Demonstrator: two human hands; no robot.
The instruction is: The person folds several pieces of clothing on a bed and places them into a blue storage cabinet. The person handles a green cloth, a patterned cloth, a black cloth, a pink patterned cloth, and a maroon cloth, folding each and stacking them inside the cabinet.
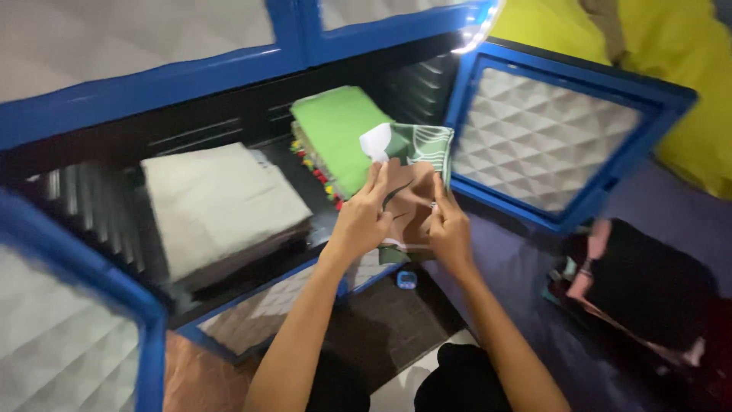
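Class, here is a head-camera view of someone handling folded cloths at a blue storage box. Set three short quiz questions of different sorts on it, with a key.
1. True or false: both hands grip the patterned folded cloth.
2. Which lies nearest that cloth inside the blue box? A) grey folded stack B) green folded cloth C) black bundle
3. Fill in: the box's side flap stands ____.

Key:
1. True: left hand and right hand both hold it.
2. B, the green folded cloth; the grey folded stack lies further left.
3. Open.
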